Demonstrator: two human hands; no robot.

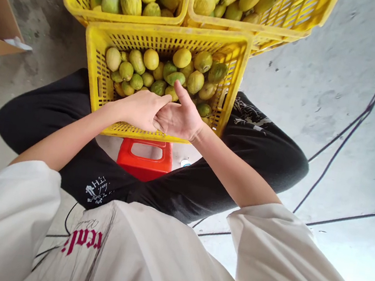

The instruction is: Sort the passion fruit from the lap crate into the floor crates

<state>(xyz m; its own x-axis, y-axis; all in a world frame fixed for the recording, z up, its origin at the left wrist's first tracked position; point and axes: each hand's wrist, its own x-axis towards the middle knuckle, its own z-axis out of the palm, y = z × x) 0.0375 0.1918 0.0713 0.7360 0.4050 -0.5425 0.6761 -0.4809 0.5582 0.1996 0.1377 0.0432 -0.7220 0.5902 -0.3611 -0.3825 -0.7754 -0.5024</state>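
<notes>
Both hands meet over the near rim of a yellow plastic crate (170,30). My left hand (143,109) reaches in from the left, back up, its fingers closed around the fingers of my right hand (184,117). The right palm faces up with its thumb stretched out; its fingertips are hidden beneath the left hand. No fruit is in either hand. Just beyond them, many yellow-green oval fruits (195,82) lie in the crate, some smooth and some ridged.
Two more yellow crates, at the back left (121,19) and back right (297,20), hold similar, larger-looking fruits. A red plastic stool (144,164) shows below the near crate. Black cables (360,117) cross the concrete floor at right. A cardboard box (2,14) stands at left.
</notes>
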